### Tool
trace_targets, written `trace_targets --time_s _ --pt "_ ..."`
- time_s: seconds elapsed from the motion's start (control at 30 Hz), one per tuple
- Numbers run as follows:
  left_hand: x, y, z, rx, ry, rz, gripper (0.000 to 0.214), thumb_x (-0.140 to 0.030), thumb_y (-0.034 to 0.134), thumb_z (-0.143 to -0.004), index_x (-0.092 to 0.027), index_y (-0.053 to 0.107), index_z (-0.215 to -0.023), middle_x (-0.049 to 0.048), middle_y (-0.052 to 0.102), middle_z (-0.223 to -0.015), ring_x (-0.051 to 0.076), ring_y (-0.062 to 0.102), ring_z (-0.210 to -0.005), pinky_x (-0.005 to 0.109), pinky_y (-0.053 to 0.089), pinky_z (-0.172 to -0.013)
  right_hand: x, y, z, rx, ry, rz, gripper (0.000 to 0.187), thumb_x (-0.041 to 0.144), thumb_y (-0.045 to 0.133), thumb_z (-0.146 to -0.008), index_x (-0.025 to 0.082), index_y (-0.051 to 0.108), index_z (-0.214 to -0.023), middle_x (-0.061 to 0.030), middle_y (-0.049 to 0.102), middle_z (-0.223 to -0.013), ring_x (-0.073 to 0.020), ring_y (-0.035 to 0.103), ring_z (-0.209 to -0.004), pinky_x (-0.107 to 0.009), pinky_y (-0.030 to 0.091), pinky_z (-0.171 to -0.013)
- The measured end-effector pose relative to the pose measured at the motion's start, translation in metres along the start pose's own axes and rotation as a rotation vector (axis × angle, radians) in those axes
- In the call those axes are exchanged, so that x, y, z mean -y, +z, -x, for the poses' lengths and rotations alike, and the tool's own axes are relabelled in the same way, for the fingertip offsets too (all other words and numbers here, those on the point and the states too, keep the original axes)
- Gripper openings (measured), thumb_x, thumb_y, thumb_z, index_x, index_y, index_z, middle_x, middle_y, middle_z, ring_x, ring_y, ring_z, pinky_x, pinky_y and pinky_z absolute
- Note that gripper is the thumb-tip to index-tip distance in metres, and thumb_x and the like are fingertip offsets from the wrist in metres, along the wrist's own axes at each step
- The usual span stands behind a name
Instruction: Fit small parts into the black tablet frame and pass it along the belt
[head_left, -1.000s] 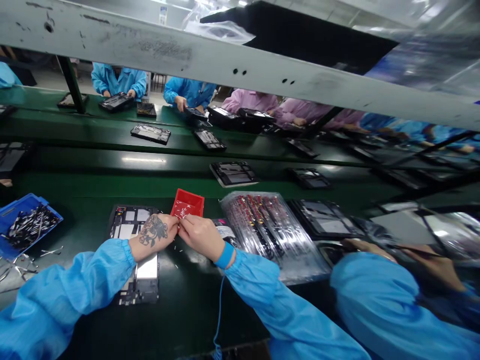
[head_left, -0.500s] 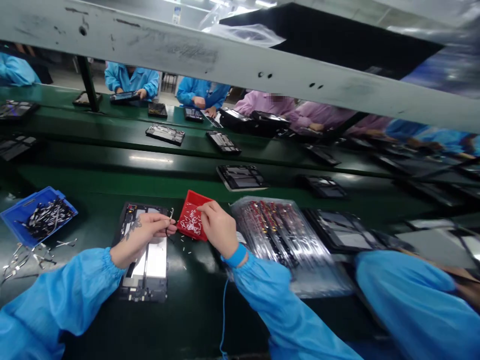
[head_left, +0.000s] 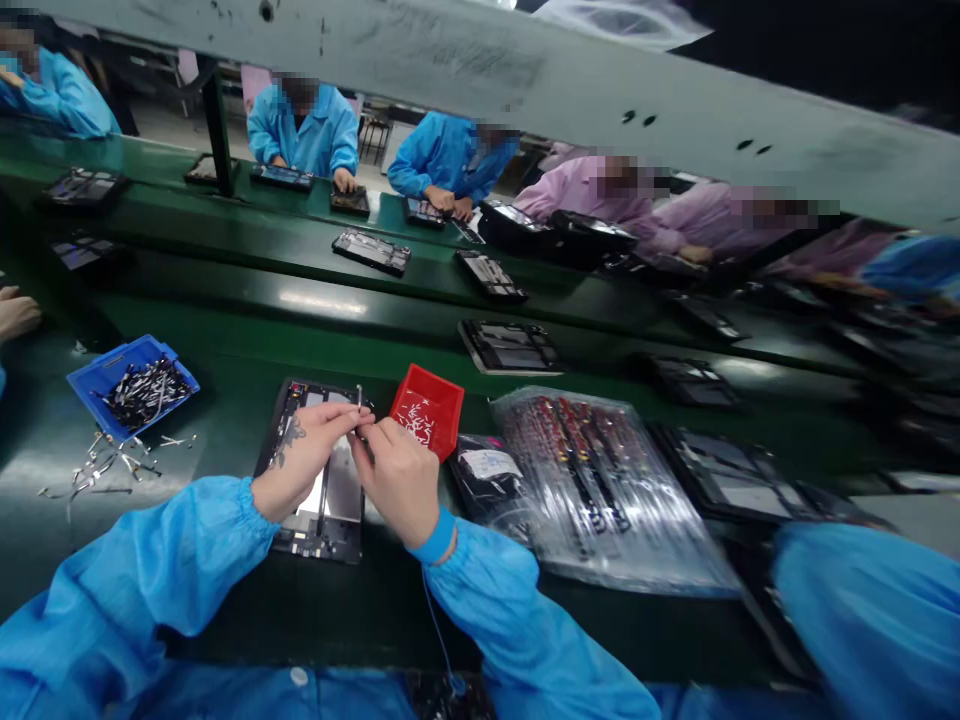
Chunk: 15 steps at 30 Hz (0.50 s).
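Hands that stood apart a moment ago have come together: the tattooed left hand (head_left: 304, 455) and the right hand (head_left: 400, 493) now meet at the fingertips (head_left: 365, 428) above a black rectangular tablet frame (head_left: 315, 472). A thin silver strip (head_left: 358, 397) stands up where they meet, though which hand pinches it is hard to tell. Its frame lies on the dark green bench (head_left: 225, 590), just below both wrists, with bare metal plates showing through its openings.

Just beyond the right hand sits a shallow red plastic tray (head_left: 429, 405) holding small white-and-silver slivers. Further left, nearer the bench's far side, a blue plastic crate (head_left: 90, 385) is heaped with dark metal pieces, and loose silver clips (head_left: 112, 463) lie scattered before it. To the right, a crinkled clear plastic bag (head_left: 600, 490) holds rows of red-and-black parts, beside a black bag (head_left: 480, 490) with a white label (head_left: 486, 463) too small to read. A blue wristband (head_left: 433, 536) circles the right wrist, trailing a thin blue cord (head_left: 439, 625).

A co-worker's blue sleeve (head_left: 862, 620) fills the lower right corner. Overhead, a scuffed grey steel beam (head_left: 525, 65) crosses the view, and beyond it workers in blue and pink smocks (head_left: 300, 130) handle similar frames along a green conveyor (head_left: 300, 240).
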<state>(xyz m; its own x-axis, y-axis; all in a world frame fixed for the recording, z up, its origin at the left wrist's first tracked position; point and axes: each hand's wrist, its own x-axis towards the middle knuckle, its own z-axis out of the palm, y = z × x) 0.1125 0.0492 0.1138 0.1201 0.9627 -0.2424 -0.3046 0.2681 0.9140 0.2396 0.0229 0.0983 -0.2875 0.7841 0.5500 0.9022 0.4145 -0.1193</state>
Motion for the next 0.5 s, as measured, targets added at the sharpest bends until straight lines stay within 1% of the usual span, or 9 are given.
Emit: trace_targets --time_s 0.07,0.1,0.17,0.2,0.27,0.3,0.37,0.43,0.5 --pt "-0.006 -0.003 0.002 0.019 0.044 -0.019 0.021 -0.027 0.071 -0.072 -0.014 0.075 -0.089 0.0101 0.075 -0.103 0.023 0.066 -0.105 0.036 0.047 -0.100 0.002 -0.003 -0.009 0.001 0.039 -0.067 0.023 0.020 0.047 -0.094 0.017 0.064 -0.079 -0.0061 0.061 -0.074 -0.0174 0.058 -0.072 -0.027 0.039 -0.061" --pt "-0.009 -0.005 0.003 0.045 0.051 -0.022 0.026 -0.027 0.072 -0.073 -0.014 0.074 -0.095 0.0101 0.074 -0.108 0.023 0.065 -0.107 0.036 0.047 -0.100 0.001 -0.005 -0.013 0.017 0.076 -0.155 0.024 0.020 0.048 -0.093 0.017 0.064 -0.076 -0.0057 0.061 -0.073 -0.0168 0.057 -0.070 -0.027 0.039 -0.061" --pt "-0.013 -0.014 0.006 0.106 0.039 -0.047 0.038 -0.027 0.076 -0.069 -0.016 0.071 -0.106 0.0102 0.071 -0.117 0.024 0.063 -0.112 0.036 0.047 -0.100 0.000 -0.009 -0.018 0.089 0.181 -0.451 0.023 0.024 0.051 -0.091 0.017 0.066 -0.074 -0.0039 0.059 -0.070 -0.0154 0.055 -0.067 -0.026 0.040 -0.060" --pt "-0.014 -0.019 0.008 0.132 0.028 -0.082 0.042 -0.026 0.078 -0.067 -0.016 0.071 -0.107 0.0101 0.071 -0.117 0.024 0.064 -0.110 0.035 0.048 -0.098 -0.002 -0.010 -0.020 0.135 0.249 -0.632 0.022 0.027 0.054 -0.089 0.017 0.067 -0.074 -0.0029 0.059 -0.069 -0.0149 0.055 -0.066 -0.026 0.041 -0.059" --pt "-0.013 -0.029 0.011 0.164 -0.013 -0.193 0.035 -0.028 0.079 -0.066 -0.016 0.073 -0.098 0.0093 0.076 -0.101 0.023 0.069 -0.095 0.033 0.053 -0.086 -0.004 -0.011 -0.022 0.231 0.411 -0.946 0.021 0.034 0.061 -0.085 0.018 0.070 -0.076 -0.0016 0.060 -0.070 -0.0143 0.055 -0.065 -0.025 0.042 -0.058" --pt "-0.013 -0.033 0.012 0.167 -0.038 -0.248 0.027 -0.030 0.077 -0.068 -0.015 0.074 -0.090 0.0082 0.077 -0.089 0.021 0.070 -0.084 0.032 0.055 -0.078 -0.004 -0.010 -0.023 0.270 0.491 -1.048 0.021 0.037 0.064 -0.082 0.018 0.071 -0.078 -0.0016 0.061 -0.071 -0.0142 0.055 -0.066 -0.025 0.042 -0.056" --pt "-0.011 -0.040 0.012 0.163 -0.062 -0.313 0.019 -0.033 0.072 -0.072 -0.015 0.072 -0.075 0.0060 0.074 -0.071 0.018 0.068 -0.066 0.030 0.055 -0.066 -0.003 -0.008 -0.024 0.316 0.602 -1.147 0.022 0.040 0.068 -0.078 0.018 0.072 -0.078 -0.0022 0.062 -0.075 -0.0136 0.054 -0.065 -0.024 0.041 -0.054" --pt "-0.011 -0.045 0.012 0.152 -0.045 -0.330 0.017 -0.031 0.069 -0.072 -0.015 0.071 -0.067 0.0050 0.072 -0.064 0.016 0.066 -0.059 0.028 0.054 -0.061 -0.002 -0.006 -0.026 0.333 0.622 -1.166 0.022 0.041 0.071 -0.076 0.018 0.072 -0.076 -0.0027 0.063 -0.078 -0.0128 0.053 -0.065 -0.024 0.040 -0.051" --pt "-0.010 -0.048 0.010 0.145 -0.035 -0.335 0.015 -0.029 0.069 -0.071 -0.015 0.071 -0.065 0.0048 0.072 -0.062 0.016 0.066 -0.058 0.027 0.054 -0.060 0.000 -0.005 -0.029 0.348 0.592 -1.152 0.022 0.040 0.072 -0.075 0.018 0.069 -0.073 -0.0023 0.062 -0.079 -0.0122 0.052 -0.065 -0.023 0.040 -0.051"
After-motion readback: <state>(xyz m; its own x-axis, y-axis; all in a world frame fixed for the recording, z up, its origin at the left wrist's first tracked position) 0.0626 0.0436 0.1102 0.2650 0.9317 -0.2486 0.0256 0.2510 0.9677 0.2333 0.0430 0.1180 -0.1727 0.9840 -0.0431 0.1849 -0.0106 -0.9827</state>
